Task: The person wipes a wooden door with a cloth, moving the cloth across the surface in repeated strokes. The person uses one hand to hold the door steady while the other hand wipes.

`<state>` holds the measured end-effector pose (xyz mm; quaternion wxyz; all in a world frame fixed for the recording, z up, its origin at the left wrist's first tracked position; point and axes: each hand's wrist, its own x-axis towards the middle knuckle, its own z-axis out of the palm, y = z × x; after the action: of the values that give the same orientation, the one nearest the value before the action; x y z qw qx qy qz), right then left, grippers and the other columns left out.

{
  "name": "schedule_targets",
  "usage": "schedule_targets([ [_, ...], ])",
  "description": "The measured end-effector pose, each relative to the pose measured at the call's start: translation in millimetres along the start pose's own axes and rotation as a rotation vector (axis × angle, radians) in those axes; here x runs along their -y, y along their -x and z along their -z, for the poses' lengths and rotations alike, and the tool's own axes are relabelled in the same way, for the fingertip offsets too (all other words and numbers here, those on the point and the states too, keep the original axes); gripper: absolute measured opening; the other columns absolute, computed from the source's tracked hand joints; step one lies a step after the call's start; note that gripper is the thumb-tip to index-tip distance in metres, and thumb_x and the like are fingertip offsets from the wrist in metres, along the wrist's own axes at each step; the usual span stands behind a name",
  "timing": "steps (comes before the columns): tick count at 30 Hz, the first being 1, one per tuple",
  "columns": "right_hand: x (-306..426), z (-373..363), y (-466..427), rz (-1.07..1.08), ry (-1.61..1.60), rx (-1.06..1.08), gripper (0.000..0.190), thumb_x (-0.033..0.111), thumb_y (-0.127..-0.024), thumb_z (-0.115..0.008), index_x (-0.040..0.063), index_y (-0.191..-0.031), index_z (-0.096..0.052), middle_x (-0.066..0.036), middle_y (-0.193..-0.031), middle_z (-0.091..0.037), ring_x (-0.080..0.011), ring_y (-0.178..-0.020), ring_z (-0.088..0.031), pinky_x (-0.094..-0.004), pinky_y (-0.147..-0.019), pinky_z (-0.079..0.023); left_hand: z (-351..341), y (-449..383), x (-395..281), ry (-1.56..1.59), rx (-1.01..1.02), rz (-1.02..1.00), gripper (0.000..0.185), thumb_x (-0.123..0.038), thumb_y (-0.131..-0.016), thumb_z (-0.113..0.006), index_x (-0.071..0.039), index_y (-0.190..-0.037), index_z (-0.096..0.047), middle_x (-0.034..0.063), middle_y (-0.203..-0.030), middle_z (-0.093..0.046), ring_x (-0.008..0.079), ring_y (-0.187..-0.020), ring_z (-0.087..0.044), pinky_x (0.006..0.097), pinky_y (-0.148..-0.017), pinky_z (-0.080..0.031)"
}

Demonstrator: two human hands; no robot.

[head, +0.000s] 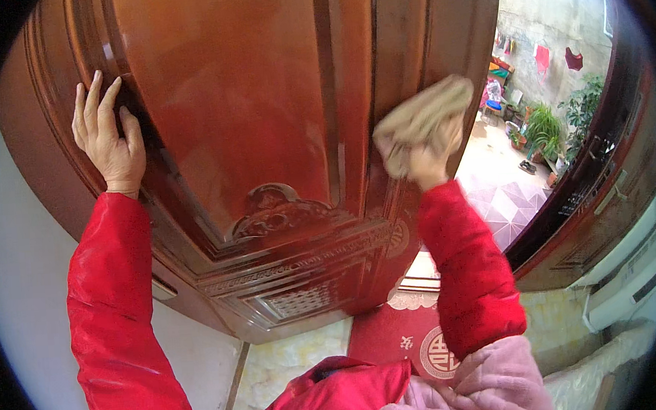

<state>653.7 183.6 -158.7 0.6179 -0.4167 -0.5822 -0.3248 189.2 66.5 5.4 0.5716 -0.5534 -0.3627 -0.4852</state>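
A large reddish-brown panelled door [232,109] with carved mouldings stands before me, swung inward. My left hand [111,134] rests on its moulded frame at the left, fingers spread and holding nothing. Against the right side of the door my right hand [435,156] holds a beige cloth [427,120]; cloth and fingers are blurred. Some of the right fingers are hidden by the cloth. Red sleeve covers [114,308] reach over both forearms. Below the main panel sits a raised carved ornament [277,211].
A red doormat [386,331] with writing lies by the threshold [420,283]. Through the doorway, potted plants [543,127], dark shoes [527,167] and cloths on a wall [553,22] are visible. Another dark door leaf [592,194] stands at right, near a white appliance [631,276].
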Motion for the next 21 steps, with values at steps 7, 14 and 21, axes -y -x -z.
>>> schedule_targets([
  [7, -43, 3, -138, -0.144, -0.027, -0.310, 0.051, 0.020, -0.083, -0.064, -0.001, -0.128, -0.053, -0.024, -0.131, -0.053, -0.0411, -0.122, -0.048, -0.0447, -0.105, -0.035, -5, 3, 1, 0.007, -0.011, -0.011, 0.039, -0.010, -0.089, -0.055, -0.016, -0.127, -0.062, 0.0036, -0.144, -0.050, 0.0282, -0.139, -0.037, 0.0430, -0.115, -0.023],
  [14, -38, -8, 26, -0.125, 0.066, -0.127, 0.072, 0.025, -0.088, -0.063, -0.007, -0.144, -0.030, -0.023, -0.149, -0.035, -0.0335, -0.141, -0.031, -0.0368, -0.116, -0.025, -2, 2, 2, -0.018, -0.001, -0.026, 0.038, -0.011, -0.091, -0.053, -0.014, -0.128, -0.061, 0.0057, -0.144, -0.050, 0.0288, -0.139, -0.037, 0.0420, -0.114, -0.025],
  [21, -12, 27, 310, -0.744, -0.212, 0.394, 0.101, 0.032, -0.083, -0.070, 0.000, -0.151, -0.003, -0.022, -0.156, -0.014, -0.0323, -0.146, -0.019, -0.0410, -0.118, -0.022, -5, 2, 1, -0.008, 0.000, -0.035, 0.038, -0.010, -0.091, -0.052, -0.013, -0.128, -0.060, 0.0052, -0.144, -0.050, 0.0285, -0.139, -0.038, 0.0426, -0.114, -0.026],
])
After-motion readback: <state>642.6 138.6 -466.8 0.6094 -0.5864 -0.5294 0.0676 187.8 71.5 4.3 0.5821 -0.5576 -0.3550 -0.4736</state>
